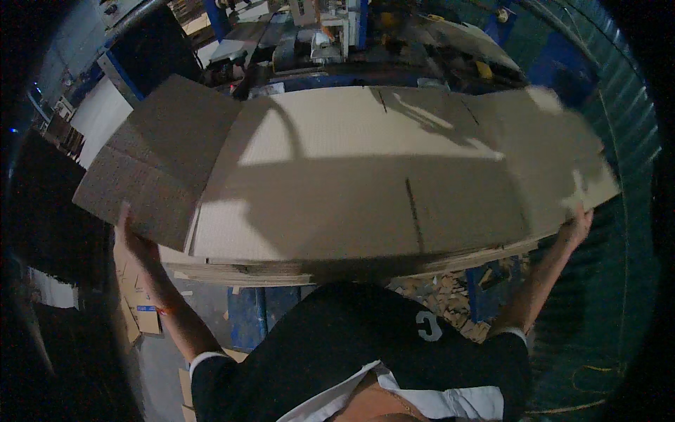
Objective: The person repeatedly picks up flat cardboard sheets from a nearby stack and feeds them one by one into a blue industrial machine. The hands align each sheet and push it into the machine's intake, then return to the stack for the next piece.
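A wide brown cardboard sheet [337, 190] with dark slots cut in it spans the space before me, on top of a stack of cardboard sheets [295, 271]. Its left panel [165, 151] is raised and tilted along a crease. My left hand [130, 232] grips the near left edge of that panel, thumb on top and fingers hidden beneath. At the far right end, my right hand [580, 221] holds the sheet's near corner the same way, its fingers under the board. Shadows fall across the middle of the sheet.
Behind the cardboard stands a machine [330, 42] with metal parts and blue frames. Cardboard scraps [450, 299] litter the floor below the stack, and flat cardboard pieces [144, 316] lie at lower left. A green corrugated wall [619, 141] runs along the right.
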`<act>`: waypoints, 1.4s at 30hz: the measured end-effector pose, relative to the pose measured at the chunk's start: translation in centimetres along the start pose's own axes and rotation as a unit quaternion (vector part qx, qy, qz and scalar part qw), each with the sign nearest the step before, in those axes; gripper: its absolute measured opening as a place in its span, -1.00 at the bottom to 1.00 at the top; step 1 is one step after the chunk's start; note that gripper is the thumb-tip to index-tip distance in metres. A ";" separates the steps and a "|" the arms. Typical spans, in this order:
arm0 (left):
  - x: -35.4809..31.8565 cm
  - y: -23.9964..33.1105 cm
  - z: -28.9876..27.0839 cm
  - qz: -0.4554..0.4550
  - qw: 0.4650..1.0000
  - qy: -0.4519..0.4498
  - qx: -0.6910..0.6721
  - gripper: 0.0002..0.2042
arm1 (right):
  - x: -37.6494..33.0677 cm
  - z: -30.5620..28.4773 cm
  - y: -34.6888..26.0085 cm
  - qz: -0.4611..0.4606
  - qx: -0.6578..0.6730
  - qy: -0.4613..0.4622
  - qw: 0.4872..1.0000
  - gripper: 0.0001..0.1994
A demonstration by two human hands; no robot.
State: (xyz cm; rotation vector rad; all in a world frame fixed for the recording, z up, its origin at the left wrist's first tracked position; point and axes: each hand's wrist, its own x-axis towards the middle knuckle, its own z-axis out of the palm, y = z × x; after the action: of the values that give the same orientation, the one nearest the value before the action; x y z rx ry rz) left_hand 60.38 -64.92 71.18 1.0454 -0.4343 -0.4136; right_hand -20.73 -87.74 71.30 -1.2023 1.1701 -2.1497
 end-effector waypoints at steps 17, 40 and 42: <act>-15.1 -6.0 11.4 0.259 0.517 -0.534 0.617 -0.48 | -18.9 9.8 1.3 -0.337 -0.316 -0.604 0.649 -0.55; 4.1 -18.1 23.4 0.223 0.637 -0.112 0.730 -0.37 | -6.3 29.0 13.9 -0.034 -0.463 -0.397 0.792 -0.46; 2.4 -15.9 20.9 0.259 0.686 -0.103 0.672 -0.30 | -5.4 25.6 12.1 -0.192 -0.523 -0.467 0.687 -0.44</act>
State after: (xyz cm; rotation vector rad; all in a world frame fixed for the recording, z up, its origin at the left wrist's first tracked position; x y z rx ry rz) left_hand 49.50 -88.46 66.45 2.2119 -1.3055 0.4514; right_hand 3.11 -102.93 65.73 -2.7185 1.6478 -0.4765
